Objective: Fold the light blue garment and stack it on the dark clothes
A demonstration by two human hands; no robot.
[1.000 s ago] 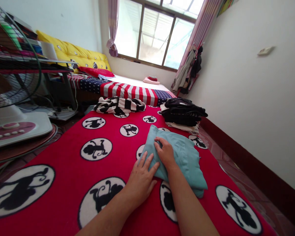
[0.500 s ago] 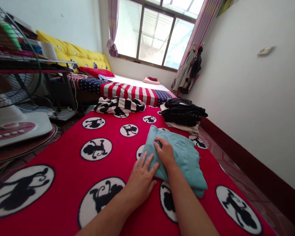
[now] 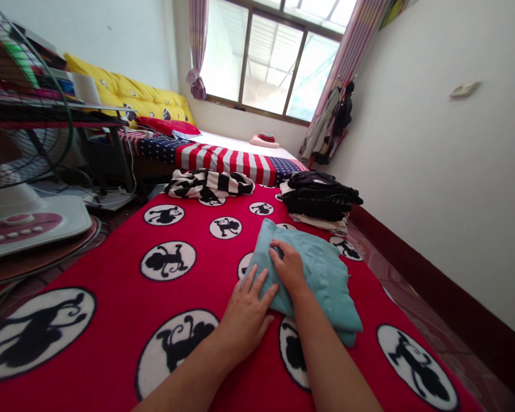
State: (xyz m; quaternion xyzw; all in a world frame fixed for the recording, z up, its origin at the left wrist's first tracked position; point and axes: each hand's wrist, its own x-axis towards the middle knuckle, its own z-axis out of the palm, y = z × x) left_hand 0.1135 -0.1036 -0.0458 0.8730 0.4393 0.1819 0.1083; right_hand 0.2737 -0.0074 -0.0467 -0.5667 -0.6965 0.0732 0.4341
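Teal cloth (image 3: pixel 326 274) under unclenched two-handed grip (image 3: pixel 246 315) (image 3: pixel 289 266)

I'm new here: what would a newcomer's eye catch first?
The red cover, with its bold round black-and-white pattern, fills the foreground. On its right half, the left hand and right hand touch a folded teal cloth. At back left, a yellow padded backrest stands out.
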